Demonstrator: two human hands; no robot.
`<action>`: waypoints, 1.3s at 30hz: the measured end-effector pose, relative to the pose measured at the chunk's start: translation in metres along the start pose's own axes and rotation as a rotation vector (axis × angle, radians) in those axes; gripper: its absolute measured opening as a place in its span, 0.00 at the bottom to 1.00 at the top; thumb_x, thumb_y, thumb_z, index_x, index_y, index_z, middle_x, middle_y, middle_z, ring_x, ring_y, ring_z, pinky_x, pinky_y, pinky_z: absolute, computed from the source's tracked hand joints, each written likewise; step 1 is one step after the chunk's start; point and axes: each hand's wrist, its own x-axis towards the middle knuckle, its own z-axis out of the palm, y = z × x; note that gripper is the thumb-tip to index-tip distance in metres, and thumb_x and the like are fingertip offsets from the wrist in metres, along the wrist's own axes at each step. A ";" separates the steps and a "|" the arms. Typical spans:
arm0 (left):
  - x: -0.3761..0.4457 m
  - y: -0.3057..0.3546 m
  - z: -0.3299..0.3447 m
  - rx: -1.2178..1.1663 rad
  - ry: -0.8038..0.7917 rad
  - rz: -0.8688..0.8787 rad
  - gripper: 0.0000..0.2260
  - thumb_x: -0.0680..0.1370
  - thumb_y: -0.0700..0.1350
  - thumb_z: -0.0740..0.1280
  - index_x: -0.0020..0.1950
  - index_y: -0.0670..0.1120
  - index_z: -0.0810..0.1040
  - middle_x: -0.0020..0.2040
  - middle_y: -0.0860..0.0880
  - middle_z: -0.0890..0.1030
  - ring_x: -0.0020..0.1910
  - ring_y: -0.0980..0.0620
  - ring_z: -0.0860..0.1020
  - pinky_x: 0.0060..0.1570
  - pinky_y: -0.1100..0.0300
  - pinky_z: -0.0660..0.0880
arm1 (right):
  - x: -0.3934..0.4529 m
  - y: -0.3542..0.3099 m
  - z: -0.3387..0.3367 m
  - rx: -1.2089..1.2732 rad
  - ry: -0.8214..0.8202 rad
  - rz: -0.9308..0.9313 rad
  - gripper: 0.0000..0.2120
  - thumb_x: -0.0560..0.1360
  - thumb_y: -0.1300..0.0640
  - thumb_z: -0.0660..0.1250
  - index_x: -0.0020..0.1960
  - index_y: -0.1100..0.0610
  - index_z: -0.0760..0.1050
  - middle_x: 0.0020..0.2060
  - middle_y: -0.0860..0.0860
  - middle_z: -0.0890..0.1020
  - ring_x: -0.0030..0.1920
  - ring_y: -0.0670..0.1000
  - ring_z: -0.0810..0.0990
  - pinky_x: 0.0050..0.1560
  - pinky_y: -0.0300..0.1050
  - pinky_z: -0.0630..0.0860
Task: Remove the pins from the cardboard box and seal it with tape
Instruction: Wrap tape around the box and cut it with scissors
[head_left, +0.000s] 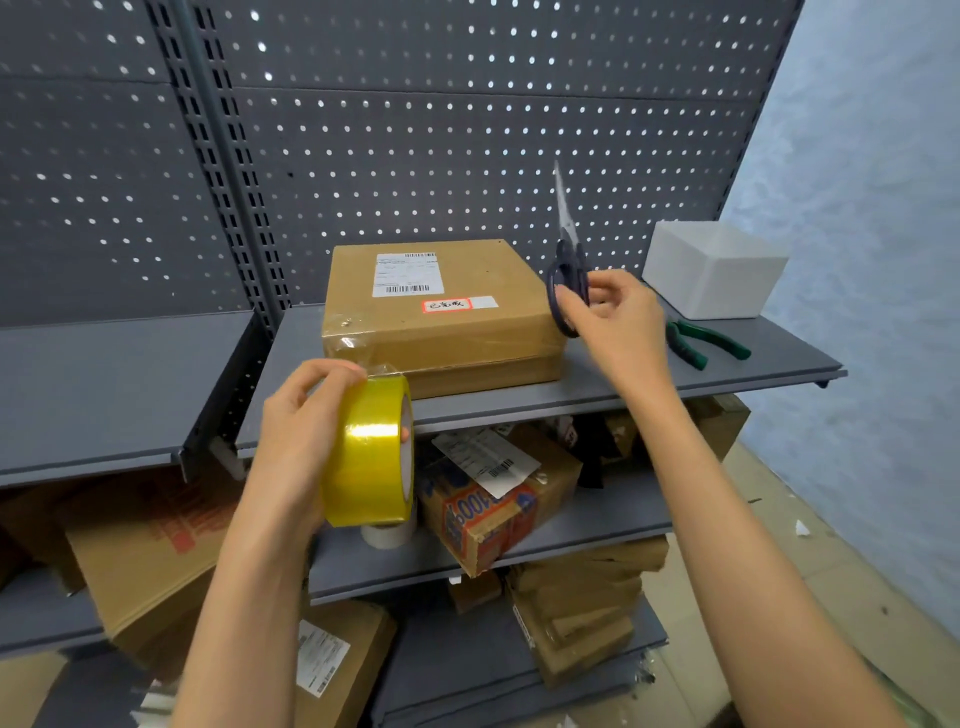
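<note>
A flat brown cardboard box (441, 312) with a white shipping label lies on the grey shelf (649, 374). Clear tape runs over its front left corner, and a strip stretches from there toward the roll. My left hand (301, 431) grips a yellow tape roll (371, 452) in front of and below the box's left corner. My right hand (618, 322) holds dark-handled scissors (569, 270) by the handles at the box's right side, blades pointing up.
Green-handled pliers (706, 345) lie on the shelf to the right, beside a white foam box (714, 270). A pegboard wall stands behind. The lower shelves hold several cardboard boxes and a white tape roll (389, 535).
</note>
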 end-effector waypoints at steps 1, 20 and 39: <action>-0.001 0.000 0.004 -0.001 -0.012 0.002 0.04 0.77 0.44 0.65 0.43 0.49 0.76 0.44 0.46 0.77 0.35 0.49 0.77 0.31 0.59 0.73 | 0.003 0.008 -0.006 -0.062 0.034 0.008 0.08 0.75 0.52 0.68 0.50 0.55 0.76 0.40 0.47 0.80 0.41 0.46 0.78 0.44 0.38 0.74; -0.004 -0.001 0.028 0.051 -0.044 0.040 0.06 0.77 0.44 0.64 0.41 0.51 0.76 0.43 0.50 0.77 0.34 0.54 0.79 0.30 0.61 0.75 | 0.014 0.083 -0.008 -0.749 -0.094 0.124 0.11 0.79 0.60 0.62 0.54 0.67 0.76 0.50 0.64 0.80 0.53 0.62 0.76 0.42 0.47 0.70; 0.014 0.042 -0.050 0.641 0.066 0.635 0.13 0.77 0.50 0.67 0.52 0.65 0.65 0.39 0.46 0.77 0.35 0.42 0.74 0.36 0.50 0.73 | 0.022 0.021 0.015 -0.395 0.051 -0.294 0.13 0.80 0.58 0.57 0.56 0.61 0.78 0.51 0.56 0.79 0.53 0.54 0.74 0.49 0.40 0.64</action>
